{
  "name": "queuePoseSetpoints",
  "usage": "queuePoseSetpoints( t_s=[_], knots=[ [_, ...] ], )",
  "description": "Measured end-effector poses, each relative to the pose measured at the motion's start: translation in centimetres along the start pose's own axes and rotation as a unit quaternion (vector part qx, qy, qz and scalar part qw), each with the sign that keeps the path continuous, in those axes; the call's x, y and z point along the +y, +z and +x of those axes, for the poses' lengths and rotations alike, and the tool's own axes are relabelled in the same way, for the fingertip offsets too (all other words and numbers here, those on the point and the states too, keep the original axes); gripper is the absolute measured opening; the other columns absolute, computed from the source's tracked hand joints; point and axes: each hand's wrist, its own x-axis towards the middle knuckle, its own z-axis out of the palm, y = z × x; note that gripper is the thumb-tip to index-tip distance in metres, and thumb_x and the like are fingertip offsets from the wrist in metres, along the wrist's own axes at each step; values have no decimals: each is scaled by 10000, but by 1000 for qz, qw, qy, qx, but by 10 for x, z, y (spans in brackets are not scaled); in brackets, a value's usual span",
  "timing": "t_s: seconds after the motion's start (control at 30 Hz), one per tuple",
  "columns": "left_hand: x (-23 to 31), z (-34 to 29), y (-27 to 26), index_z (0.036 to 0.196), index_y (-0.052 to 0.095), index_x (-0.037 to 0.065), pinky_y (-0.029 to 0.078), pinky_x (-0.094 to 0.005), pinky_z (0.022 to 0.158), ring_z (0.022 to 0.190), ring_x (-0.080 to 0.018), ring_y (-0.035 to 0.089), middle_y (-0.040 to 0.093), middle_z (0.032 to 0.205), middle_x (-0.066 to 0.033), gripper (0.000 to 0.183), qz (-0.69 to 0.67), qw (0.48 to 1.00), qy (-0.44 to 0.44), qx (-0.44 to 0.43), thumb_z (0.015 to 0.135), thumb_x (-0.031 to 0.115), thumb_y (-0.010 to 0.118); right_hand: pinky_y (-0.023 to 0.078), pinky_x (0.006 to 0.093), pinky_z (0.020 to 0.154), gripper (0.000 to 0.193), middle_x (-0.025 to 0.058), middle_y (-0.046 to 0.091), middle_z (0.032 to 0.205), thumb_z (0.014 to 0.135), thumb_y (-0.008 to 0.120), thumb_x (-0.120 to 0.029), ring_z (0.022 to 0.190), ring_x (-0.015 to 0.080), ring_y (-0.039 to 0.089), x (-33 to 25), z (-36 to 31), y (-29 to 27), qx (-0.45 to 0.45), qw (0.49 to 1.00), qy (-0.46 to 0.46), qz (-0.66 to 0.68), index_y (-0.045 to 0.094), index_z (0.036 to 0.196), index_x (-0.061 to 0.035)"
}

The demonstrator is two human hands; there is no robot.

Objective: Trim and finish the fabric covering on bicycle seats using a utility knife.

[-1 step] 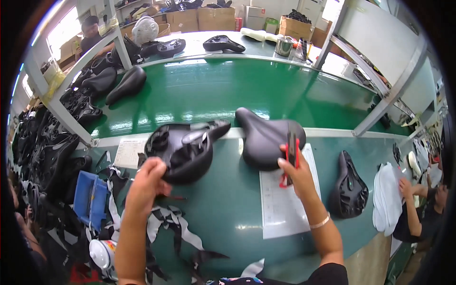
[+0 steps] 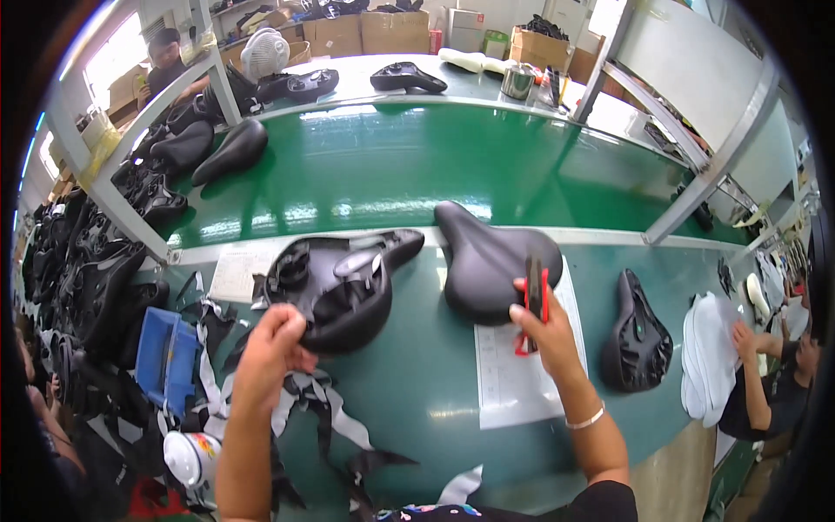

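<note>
An upturned black bicycle saddle [image 2: 370, 309] sits left of centre, its hollow underside and loose cover edges facing up. My left hand [image 2: 274, 352] pinches its near left rim, fingers closed. To the right lies a second black saddle [image 2: 491, 261], smooth top up. My right hand [image 2: 552, 331] is closed around a red and dark grey hand tool [image 2: 544, 300], whose exact kind I cannot make out. The tool points away from me, in front of the second saddle's right side. Beneath that hand a printed sheet [image 2: 509, 391] rests on the green table.
Another upturned saddle [image 2: 639, 339] lies farther right, beside pale saddle-shaped pieces [image 2: 709, 357] near a co-worker's hand [image 2: 744, 339]. Black and white offcuts [image 2: 348, 426], a blue bin [image 2: 165, 357] and a white enamel mug [image 2: 187, 457] are at left. A green surface [image 2: 391, 165] runs beyond the table.
The saddle at my left hand and the smooth one sit slightly lower in the picture. The left hand has dropped a little with its saddle; both hands keep their grips.
</note>
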Motion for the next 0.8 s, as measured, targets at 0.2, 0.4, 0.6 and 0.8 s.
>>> queuePoseSetpoints(
  t_s=[0.2,0.4,0.6,0.8],
  knots=[
    [-87,-144,40,1064,485,54,490,-244,567,664,-126,609,574,808,-38,235,22,997,-71,1,892,154,610,462,232,498,350,20,541,670,872,620,-103,525,102,546,22,-132,35,-17,990,132,52,486,1192,-53],
    [-70,-205,48,765,660,21,451,-265,553,618,-127,579,632,721,-52,121,256,931,205,-163,846,110,643,427,211,507,229,-2,518,749,933,562,-198,560,73,496,44,-191,51,53,997,37,44,489,1090,-49],
    [-80,-116,7,1043,608,-7,435,-246,828,915,-141,561,616,973,-83,277,135,974,157,88,930,242,561,449,230,636,300,11,538,821,912,604,-196,690,88,517,41,-213,66,48,999,10,11,523,1139,-17],
    [-93,-104,18,1027,605,-17,471,-241,776,883,-122,585,612,1003,-94,394,-18,988,-116,-104,852,334,639,447,277,801,434,73,622,972,863,651,-157,854,147,575,50,-210,46,-11,988,-93,-125,511,1242,1]
  ],
)
